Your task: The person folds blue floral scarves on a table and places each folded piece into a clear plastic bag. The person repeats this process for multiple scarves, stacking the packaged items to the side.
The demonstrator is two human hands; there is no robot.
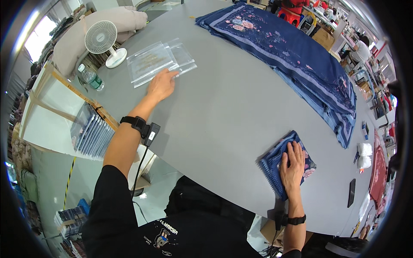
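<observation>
At the far left of the table, my left hand reaches onto the near edge of clear plastic zip bags, which overlap in a small pile. Its fingertips touch the bags; whether they pinch one is hidden under the hand. My right hand lies flat, palm down, on a folded navy floral scarf near the table's front edge. Lighter blue zigzag-cut edges show along the scarf's left side, and pink flowers show at its right.
A stack of navy floral fabric spreads over the far right. A white fan and a water bottle stand at left, above an open box with bagged goods. A dark flat object lies at right. A person sits beyond.
</observation>
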